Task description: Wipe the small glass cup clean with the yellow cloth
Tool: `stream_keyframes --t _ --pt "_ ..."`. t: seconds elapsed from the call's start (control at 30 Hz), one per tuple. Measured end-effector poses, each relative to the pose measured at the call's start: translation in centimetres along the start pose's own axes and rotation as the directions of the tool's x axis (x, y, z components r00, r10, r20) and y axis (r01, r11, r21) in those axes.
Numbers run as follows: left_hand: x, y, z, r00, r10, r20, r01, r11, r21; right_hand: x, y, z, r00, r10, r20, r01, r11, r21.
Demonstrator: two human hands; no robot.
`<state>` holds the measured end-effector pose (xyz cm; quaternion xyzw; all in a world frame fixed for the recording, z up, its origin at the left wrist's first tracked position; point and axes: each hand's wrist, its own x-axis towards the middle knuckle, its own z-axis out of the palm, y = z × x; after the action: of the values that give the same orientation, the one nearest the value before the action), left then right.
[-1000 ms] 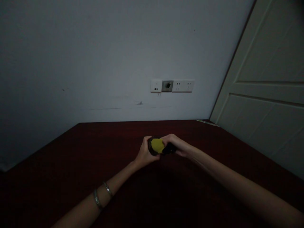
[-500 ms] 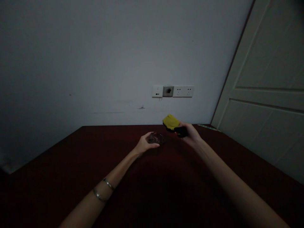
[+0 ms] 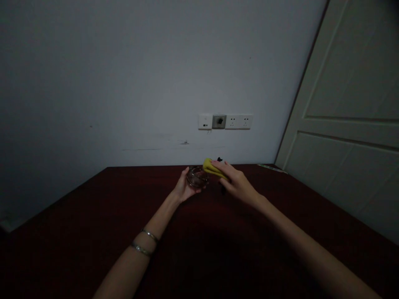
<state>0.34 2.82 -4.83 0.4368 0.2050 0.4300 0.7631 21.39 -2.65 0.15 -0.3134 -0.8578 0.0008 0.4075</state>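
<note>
My left hand [image 3: 182,189] is wrapped round a small clear glass dish [image 3: 196,177] and holds it just above the dark red table [image 3: 93,216], tilted toward me. My right hand [image 3: 235,182] is closed on a yellow cloth [image 3: 211,167] with a dark underside. The cloth's free end touches the dish's right rim. Two thin bracelets circle my left wrist. The room is dim and the inside of the dish is hard to make out.
A white wall stands behind the table with a row of sockets and a switch [image 3: 225,121]. A white panelled door [image 3: 349,116] runs along the right. A thin light strip [image 3: 269,167] lies at the table's far right corner.
The cloth came out of the dish and rose to the right, then came back down onto the dish's rim. Both hands moved farther from me, and the dish tipped up.
</note>
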Motion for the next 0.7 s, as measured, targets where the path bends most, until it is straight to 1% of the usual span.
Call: stream_keyframes --t 0.07,0.17,0.23,0.3,0.4,0.47,0.57,0.63,0.7 --pt "0.0 0.1 0.2 0.998 -0.056 0.008 0.057 0.998 -0.034 -0.3 0.3 -0.1 0.983 -0.168 0.079 0.179 0.971 -0.158" --pt "0.0 0.0 0.2 0.986 -0.169 0.009 0.169 0.983 -0.066 0.0 0.7 -0.2 0.927 -0.308 0.214 0.359 0.892 -0.275" --pt "0.0 -0.3 0.1 0.969 -0.246 0.024 0.247 0.968 -0.049 0.4 0.7 -0.3 0.867 -0.370 0.333 0.466 0.840 -0.278" --pt "0.1 -0.6 -0.1 0.947 -0.312 0.078 0.313 0.950 -0.002 0.8 0.7 -0.4 0.796 -0.412 0.444 0.552 0.795 -0.251" --pt "0.4 -0.9 -0.2 0.913 -0.376 0.159 0.371 0.927 0.063 1.3 0.7 -0.4 0.703 -0.441 0.558 0.633 0.747 -0.206" --pt "0.6 -1.0 -0.3 0.895 -0.406 0.184 0.398 0.914 0.080 1.3 0.7 -0.4 0.645 -0.458 0.611 0.672 0.721 -0.168" --pt "0.8 -1.3 -0.6 0.857 -0.473 0.206 0.462 0.881 0.100 1.5 0.8 -0.2 0.564 -0.488 0.666 0.718 0.688 -0.103" --pt "0.8 -1.5 -0.9 0.841 -0.499 0.210 0.492 0.866 0.085 1.6 0.8 0.1 0.534 -0.491 0.688 0.731 0.677 -0.084" --pt "0.8 -1.6 -1.2 0.843 -0.494 0.215 0.497 0.867 0.045 1.9 0.8 0.5 0.528 -0.476 0.704 0.732 0.675 -0.092"
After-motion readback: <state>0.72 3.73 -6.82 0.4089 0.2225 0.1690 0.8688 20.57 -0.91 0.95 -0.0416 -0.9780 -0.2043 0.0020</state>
